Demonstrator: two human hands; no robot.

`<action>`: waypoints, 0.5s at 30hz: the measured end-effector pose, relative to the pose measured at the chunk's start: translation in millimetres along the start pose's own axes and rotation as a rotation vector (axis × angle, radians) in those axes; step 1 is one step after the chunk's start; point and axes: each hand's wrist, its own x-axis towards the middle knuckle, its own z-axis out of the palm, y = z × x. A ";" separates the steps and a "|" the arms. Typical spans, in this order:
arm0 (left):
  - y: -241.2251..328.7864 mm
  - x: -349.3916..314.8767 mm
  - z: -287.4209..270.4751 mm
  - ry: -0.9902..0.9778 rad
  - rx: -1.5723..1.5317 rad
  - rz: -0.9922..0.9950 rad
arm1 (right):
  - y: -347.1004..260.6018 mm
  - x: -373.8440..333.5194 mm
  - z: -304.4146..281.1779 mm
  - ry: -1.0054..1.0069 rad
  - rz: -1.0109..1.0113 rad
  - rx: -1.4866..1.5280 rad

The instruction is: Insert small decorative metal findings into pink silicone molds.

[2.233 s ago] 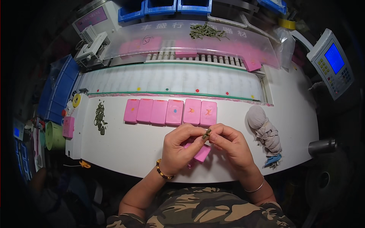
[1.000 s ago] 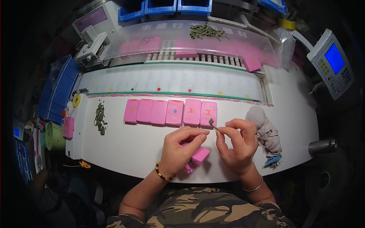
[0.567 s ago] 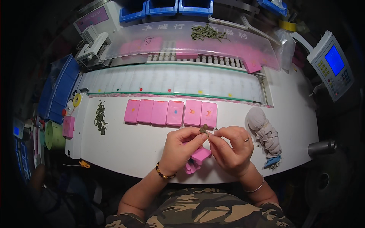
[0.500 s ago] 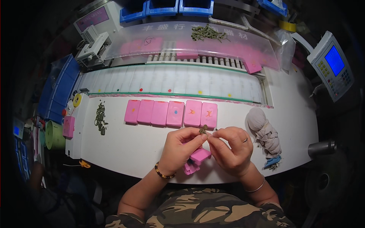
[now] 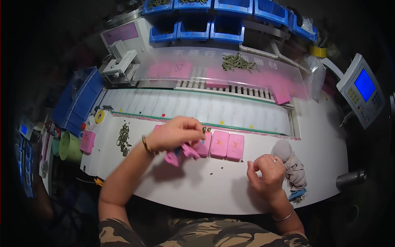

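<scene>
My left hand (image 5: 177, 133) is over the row of pink blocks, palm down and closed. A cut pink rubber-looking block (image 5: 181, 154) with split flaps hangs beneath its fingers. At its thumb and fingertip shows a small olive-green piece (image 5: 207, 129), too small to make out in detail. Behind and beside this hand are upright pink blocks (image 5: 220, 144) with coloured marks; the hand hides part of the row. My right hand (image 5: 268, 173) is curled just left of a wrapped beige cloth bundle (image 5: 295, 169). Its fingertips are turned in, and whatever they might hold is hidden.
Small green pieces (image 5: 123, 140) lie heaped at the left. More rest on a clear plastic sheet (image 5: 197, 76) over rollers. A white glass-edged strip (image 5: 197, 109) crosses the table. Blue bins (image 5: 197, 29) stand behind; a keypad display (image 5: 362, 88) is at the right.
My hands have parted. The left has moved left and away from me with the pink block and green piece; the right has moved right, near the cloth bundle. The view has shifted.
</scene>
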 end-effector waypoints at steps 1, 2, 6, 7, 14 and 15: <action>11.2 9.4 -21.4 -0.019 0.118 0.010 | 0.9 -1.2 -0.3 -0.018 0.040 0.006; 19.7 23.1 -44.8 0.058 0.117 0.076 | 1.7 -1.1 0.3 -0.011 0.038 -0.002; 78.3 52.5 -107.6 0.417 -0.369 0.285 | -8.9 2.8 4.8 0.017 0.112 0.098; 84.4 57.7 -102.7 0.502 -0.364 0.318 | -10.8 4.2 5.2 0.018 0.116 0.111; 41.4 69.0 27.7 0.258 -0.391 0.248 | -5.9 -1.1 -2.4 -0.033 0.222 0.212; 28.7 63.6 43.1 0.221 -0.442 0.202 | -7.1 0.9 -3.0 -0.023 0.279 0.326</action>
